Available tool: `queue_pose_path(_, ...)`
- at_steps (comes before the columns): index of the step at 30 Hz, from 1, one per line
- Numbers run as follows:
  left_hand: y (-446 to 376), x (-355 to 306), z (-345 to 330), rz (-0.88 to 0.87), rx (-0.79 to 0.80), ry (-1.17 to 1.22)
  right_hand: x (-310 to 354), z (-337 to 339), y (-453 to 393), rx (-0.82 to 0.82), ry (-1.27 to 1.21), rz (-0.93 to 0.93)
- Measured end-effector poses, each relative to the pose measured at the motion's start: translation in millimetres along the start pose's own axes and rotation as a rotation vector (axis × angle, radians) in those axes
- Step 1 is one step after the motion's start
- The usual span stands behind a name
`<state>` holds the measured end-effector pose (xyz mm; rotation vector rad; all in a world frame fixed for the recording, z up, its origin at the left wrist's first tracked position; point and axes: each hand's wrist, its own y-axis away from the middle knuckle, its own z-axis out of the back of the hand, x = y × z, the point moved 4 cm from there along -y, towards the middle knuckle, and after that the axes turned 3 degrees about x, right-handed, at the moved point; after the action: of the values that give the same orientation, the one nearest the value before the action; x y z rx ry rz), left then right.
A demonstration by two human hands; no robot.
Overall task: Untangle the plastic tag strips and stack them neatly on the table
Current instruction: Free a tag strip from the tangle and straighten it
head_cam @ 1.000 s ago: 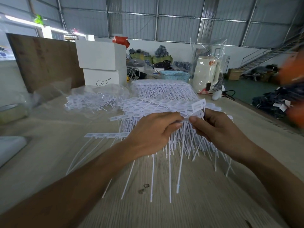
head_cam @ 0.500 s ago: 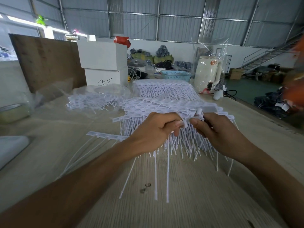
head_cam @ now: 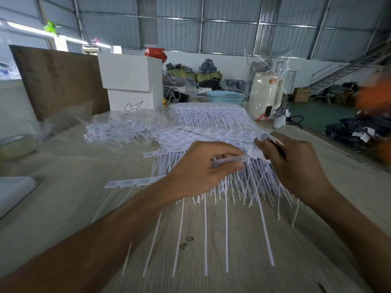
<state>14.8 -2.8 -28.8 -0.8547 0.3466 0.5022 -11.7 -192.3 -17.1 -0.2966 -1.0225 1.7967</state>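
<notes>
Warehouse table (head_cam: 63, 208) is filling the frame; at centre, the left hand (head_cam: 203, 168) is pinching a tag strip (head_cam: 229, 161) over the pile (head_cam: 211, 136), while the right hand (head_cam: 296, 166) is gripping another strip's head (head_cam: 257, 152).

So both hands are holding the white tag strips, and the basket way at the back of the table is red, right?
Not quite. The basket is light blue, not red, as the head view shows. The rest holds: the left hand and the right hand both grip the white tag strips above the pile on the table.
</notes>
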Motion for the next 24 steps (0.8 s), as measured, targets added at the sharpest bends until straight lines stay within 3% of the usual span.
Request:
queue_pose_path(2, 1, -2, 1, -0.033, 0.018, -0.027, -16, 11, -4, -0.041, -0.058, -0.118)
queue_pose_path(6, 2, 3, 2, -0.026, -0.066, -0.029, -40, 24, -4, -0.067, -0.532, -0.389)
queue_pose_path(9, 1, 7, 3, -0.007, -0.125, -0.032, -16, 8, -1, 0.101, -0.519, -0.258)
queue_pose_path(13, 1, 8, 4, -0.015, -0.149, -0.051, 8, 0, 2, 0.046, -0.254, -0.062)
queue_pose_path(16, 1, 6, 3, -0.018, -0.159, -0.068, 11, -2, 6, 0.034, -0.346, -0.135)
queue_pose_path(24, 1, -3, -1, -0.096, -0.150, -0.059, 12, -25, 8, 0.247, -0.460, -0.234)
